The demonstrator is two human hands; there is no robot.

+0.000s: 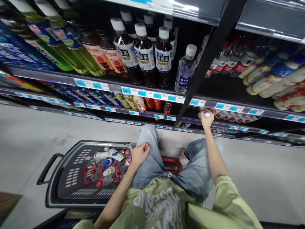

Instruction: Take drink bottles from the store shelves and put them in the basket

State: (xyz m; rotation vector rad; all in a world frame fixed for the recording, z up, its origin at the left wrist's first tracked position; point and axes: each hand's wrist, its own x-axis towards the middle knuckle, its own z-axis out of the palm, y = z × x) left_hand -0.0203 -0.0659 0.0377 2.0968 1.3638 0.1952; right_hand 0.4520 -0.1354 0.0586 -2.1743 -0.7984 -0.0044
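Right grip — arm outstretched forward

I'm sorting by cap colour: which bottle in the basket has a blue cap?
The blue-capped bottle, just above the white-capped one in the picture; the other visible caps in the basket are mostly red, none blue.

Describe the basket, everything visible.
The basket is dark grey, apparently plastic, with slotted walls, a black rim and a black handle at its left end. Open-topped, it sits at the person's left. Bottles, mostly red-capped, lie jumbled inside, toward the right end. Whether the left forearm touches its rim is unclear.
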